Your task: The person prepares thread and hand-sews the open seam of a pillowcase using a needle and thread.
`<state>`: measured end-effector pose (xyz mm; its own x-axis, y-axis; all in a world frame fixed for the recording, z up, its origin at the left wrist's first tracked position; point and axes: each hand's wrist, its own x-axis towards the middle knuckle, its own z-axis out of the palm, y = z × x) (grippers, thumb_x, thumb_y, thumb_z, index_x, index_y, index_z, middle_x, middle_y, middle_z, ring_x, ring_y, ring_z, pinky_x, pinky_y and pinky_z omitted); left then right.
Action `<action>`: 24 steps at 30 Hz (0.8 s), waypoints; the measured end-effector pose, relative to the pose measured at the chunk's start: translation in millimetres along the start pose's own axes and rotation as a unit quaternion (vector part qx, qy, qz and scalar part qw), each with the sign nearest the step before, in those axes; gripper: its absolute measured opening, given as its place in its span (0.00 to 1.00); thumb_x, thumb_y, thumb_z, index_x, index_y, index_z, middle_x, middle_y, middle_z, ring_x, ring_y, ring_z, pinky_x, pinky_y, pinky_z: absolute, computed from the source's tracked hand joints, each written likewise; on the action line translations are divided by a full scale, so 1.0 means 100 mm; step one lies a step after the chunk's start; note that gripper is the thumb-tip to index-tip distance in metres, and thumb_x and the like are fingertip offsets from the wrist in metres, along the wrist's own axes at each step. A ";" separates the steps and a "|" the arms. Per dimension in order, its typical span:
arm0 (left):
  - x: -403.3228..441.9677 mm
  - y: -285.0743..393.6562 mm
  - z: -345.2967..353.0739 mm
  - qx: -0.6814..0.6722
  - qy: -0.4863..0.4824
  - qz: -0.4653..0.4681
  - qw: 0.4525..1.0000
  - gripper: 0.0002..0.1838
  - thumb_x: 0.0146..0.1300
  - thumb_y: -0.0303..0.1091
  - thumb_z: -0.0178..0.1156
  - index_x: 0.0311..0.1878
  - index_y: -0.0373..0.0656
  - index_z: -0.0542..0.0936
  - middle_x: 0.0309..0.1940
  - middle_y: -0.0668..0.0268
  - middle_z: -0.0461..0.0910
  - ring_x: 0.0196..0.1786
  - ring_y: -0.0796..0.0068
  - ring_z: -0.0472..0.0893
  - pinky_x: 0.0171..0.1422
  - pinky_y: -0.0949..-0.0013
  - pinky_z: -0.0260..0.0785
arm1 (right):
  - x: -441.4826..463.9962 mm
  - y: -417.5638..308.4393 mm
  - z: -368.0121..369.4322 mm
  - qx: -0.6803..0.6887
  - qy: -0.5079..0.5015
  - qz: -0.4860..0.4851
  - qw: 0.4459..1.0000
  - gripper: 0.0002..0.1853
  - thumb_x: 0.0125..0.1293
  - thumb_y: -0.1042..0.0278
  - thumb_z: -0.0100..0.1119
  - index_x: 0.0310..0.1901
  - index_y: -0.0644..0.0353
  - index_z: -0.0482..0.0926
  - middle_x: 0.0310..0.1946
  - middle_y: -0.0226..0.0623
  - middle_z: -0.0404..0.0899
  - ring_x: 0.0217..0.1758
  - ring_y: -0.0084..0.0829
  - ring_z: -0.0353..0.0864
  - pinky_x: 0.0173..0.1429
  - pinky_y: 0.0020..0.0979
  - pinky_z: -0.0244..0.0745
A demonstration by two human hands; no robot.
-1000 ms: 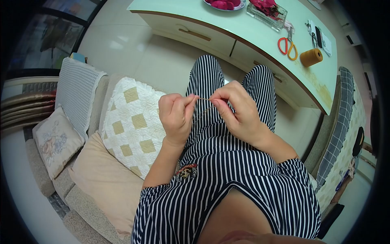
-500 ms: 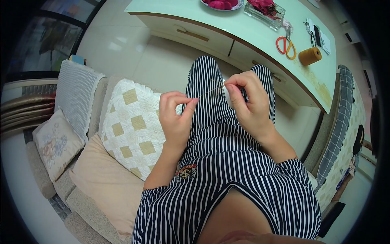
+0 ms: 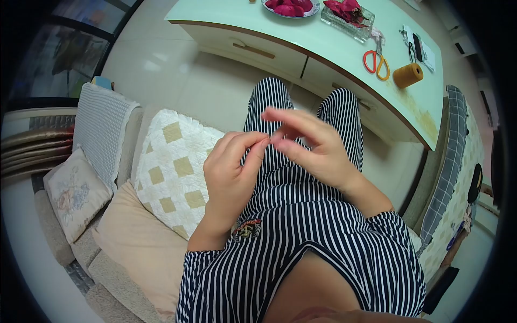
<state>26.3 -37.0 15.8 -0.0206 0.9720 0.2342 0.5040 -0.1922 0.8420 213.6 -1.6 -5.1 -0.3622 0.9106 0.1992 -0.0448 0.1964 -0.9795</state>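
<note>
My left hand (image 3: 232,169) is closed in a pinch above my lap, thumb against forefinger. A fine brownish thread ran from this pinch a moment ago; now it is too thin to make out. Close by on the right, my right hand (image 3: 318,148) is smeared by motion. Its forefinger stretches out apart from the thumb, and the thumb tip is close to the left fingertips. I cannot tell whether they touch. Under both hands are the striped trousers (image 3: 272,97) on my legs.
On the table (image 3: 344,59) ahead lie scissors (image 3: 377,62) with red and yellow handles, a brown thread spool (image 3: 407,75), a glass dish (image 3: 347,24) of fruit peel and a plate (image 3: 291,15) of pink fruit. Cushions (image 3: 175,167) are on my left.
My right hand has moved left and down to the left fingertips, and its pinch has opened. The left hand has shifted slightly downward, still pinched. The stretched thread is no longer visible.
</note>
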 end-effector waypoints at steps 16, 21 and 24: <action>-0.05 0.53 -0.27 -0.424 -0.240 0.243 0.839 0.02 0.67 0.21 0.68 0.39 0.33 0.86 0.28 0.64 0.83 0.25 0.71 0.81 0.30 0.70 0.69 | -0.04 -0.03 0.01 0.003 0.101 -0.009 0.995 0.06 0.69 0.75 0.69 0.46 0.62 0.88 0.40 0.33 0.86 0.43 0.25 0.84 0.47 0.26 0.78; 0.02 0.38 -0.37 -0.374 -0.215 0.226 0.874 0.04 0.62 0.22 0.71 0.39 0.34 0.86 0.29 0.64 0.80 0.28 0.71 0.80 0.30 0.67 0.69 | -0.04 -0.02 -0.01 -0.038 0.098 -0.051 0.993 0.06 0.69 0.76 0.70 0.46 0.63 0.88 0.40 0.35 0.86 0.43 0.27 0.84 0.47 0.27 0.79; 0.05 0.23 -0.24 -0.014 -0.003 0.020 1.000 0.14 0.52 0.29 0.79 0.42 0.40 0.87 0.38 0.68 0.80 0.42 0.73 0.76 0.45 0.69 0.68 | -0.05 -0.10 -0.03 -0.116 0.063 -0.099 0.986 0.07 0.66 0.79 0.69 0.46 0.63 0.88 0.39 0.37 0.86 0.41 0.30 0.85 0.46 0.29 0.81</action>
<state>17.1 -40.1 48.2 0.0040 0.9645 0.2642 0.4801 -0.2336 0.8456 219.0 -7.0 4.2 -0.2488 0.8812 0.4020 0.1175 0.4394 -0.8906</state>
